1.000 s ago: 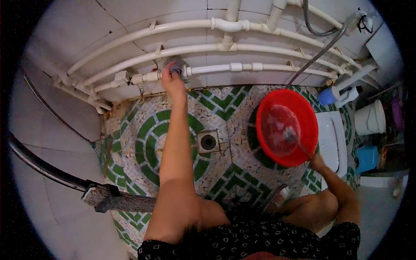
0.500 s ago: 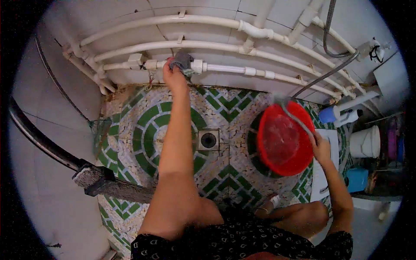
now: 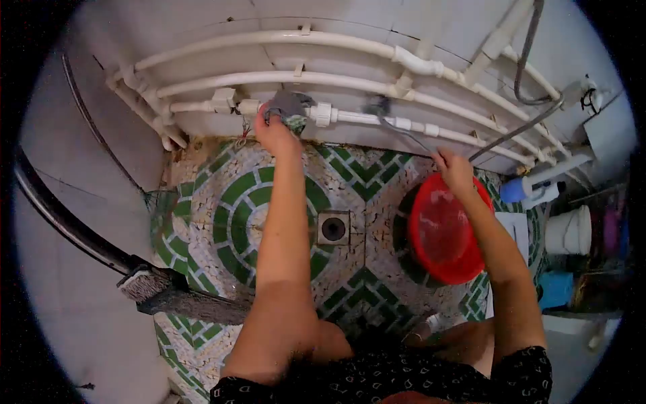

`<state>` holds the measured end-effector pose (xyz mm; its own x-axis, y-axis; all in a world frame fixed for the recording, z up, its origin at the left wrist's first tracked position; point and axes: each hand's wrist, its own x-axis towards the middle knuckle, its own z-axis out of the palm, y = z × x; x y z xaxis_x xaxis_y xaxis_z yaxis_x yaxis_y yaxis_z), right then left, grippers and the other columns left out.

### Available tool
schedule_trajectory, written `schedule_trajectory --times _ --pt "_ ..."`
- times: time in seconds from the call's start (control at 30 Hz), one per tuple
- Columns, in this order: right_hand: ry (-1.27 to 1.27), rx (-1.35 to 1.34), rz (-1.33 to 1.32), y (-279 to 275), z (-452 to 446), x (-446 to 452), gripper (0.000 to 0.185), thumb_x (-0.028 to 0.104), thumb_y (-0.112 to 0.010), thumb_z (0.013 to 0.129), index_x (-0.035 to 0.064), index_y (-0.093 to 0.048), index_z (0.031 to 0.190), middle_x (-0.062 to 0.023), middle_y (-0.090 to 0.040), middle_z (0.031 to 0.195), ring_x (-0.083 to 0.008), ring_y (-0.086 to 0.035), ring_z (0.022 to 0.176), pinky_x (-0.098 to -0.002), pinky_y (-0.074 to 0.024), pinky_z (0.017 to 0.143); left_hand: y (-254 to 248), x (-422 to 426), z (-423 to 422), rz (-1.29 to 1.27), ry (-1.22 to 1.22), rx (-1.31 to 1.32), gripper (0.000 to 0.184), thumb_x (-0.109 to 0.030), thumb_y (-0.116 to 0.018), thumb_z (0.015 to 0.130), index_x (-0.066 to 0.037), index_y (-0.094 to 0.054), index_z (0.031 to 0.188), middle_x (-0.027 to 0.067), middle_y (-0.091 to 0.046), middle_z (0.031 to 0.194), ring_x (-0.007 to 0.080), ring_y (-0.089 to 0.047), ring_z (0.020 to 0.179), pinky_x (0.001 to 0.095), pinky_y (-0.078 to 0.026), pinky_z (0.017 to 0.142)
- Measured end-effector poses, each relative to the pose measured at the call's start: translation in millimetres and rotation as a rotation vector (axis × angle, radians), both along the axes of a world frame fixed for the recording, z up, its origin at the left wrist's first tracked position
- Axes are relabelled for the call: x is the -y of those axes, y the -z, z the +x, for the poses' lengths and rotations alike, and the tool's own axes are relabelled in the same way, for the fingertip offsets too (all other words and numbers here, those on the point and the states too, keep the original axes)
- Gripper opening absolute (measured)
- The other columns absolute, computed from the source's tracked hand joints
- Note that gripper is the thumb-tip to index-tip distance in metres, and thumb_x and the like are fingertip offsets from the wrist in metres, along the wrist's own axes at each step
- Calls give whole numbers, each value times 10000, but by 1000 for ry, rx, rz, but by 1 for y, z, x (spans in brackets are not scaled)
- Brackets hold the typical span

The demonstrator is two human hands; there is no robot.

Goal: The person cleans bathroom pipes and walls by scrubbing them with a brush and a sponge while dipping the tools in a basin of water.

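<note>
a pale tiled wall [image 3: 336, 15] is filling the far side of the room, and a green-and-cream patterned floor [image 3: 374, 198] is spreading out from its foot. along the wall, three white pipes [image 3: 336, 79] are running one above another; the lowest pipe [image 3: 356, 117] is lying ahead of the hands, its long axis going crosswise from left to right. the left hand [image 3: 274, 132] is the nearer: it is resting right at the pipe, while the right hand [image 3: 455, 175] is hanging short of it, lower and well to the right. below that right hand, a red basin [image 3: 452, 275] is sitting on the floor with water in it, and a white bucket [image 3: 567, 230] is standing further right. the right hand is gripping the end of a long-handled scrubber [image 3: 412, 137], whose handle is slanting forward and leftward; its dark head is blurring in front of the wall, just above the lowest pipe, and whether it is touching cannot be told. the left hand's fingers are clutching a grey cloth [image 3: 286, 108] against the pipe; a white coupling [image 3: 324, 114] is sitting between cloth and scrubber head. how far the cloth is wrapping round behind is hidden
</note>
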<state>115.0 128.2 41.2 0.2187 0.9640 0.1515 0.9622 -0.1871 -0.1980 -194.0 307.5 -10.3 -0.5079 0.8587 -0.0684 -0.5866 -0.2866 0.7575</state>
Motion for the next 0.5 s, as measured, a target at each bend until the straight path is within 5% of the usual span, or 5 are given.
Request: schedule_trajectory --times 0.1,0.17,0.3,0.33,0.5 --pt "-8 -62 -31 16 -27 -21 348 398 -491 857 111 -625 1003 -139 -635 805 -356 -603 733 -451 -475 657 4 -15 6 96 -21 56 287 85 -428 755 33 -540 1015 106 -560 988 197 -546 858 320 -446 801" --pt "-293 -64 233 32 -68 -64 296 324 -506 851 73 -605 975 -165 -615 807 -347 -594 761 -415 -465 670 -18 -6 9 35 -73 129 288 50 -410 754 37 -537 1012 107 -559 983 208 -548 851 329 -455 787" --pt "-155 -138 -31 -1 -62 -62 318 317 -500 851 57 -604 1002 -167 -622 812 -341 -603 781 -409 -472 689 -33 1 -17 -139 -175 259 310 -31 -392 744 36 -531 1013 122 -557 979 232 -551 854 353 -471 759" --pt "-130 -262 -13 -1 -33 -38 314 319 -497 851 69 -606 1008 -168 -623 815 -344 -602 783 -413 -470 689 15 -30 -38 87 -90 307 327 -56 -402 725 22 -537 1013 142 -559 972 255 -556 844 379 -483 735" --pt "28 53 -133 27 -10 -31 280 322 -494 852 121 -613 1007 -176 -620 808 -350 -602 777 -432 -467 686 -24 -15 -34 -106 -233 337 334 -52 -415 703 10 -556 999 149 -571 978 260 -570 802 376 -491 736"
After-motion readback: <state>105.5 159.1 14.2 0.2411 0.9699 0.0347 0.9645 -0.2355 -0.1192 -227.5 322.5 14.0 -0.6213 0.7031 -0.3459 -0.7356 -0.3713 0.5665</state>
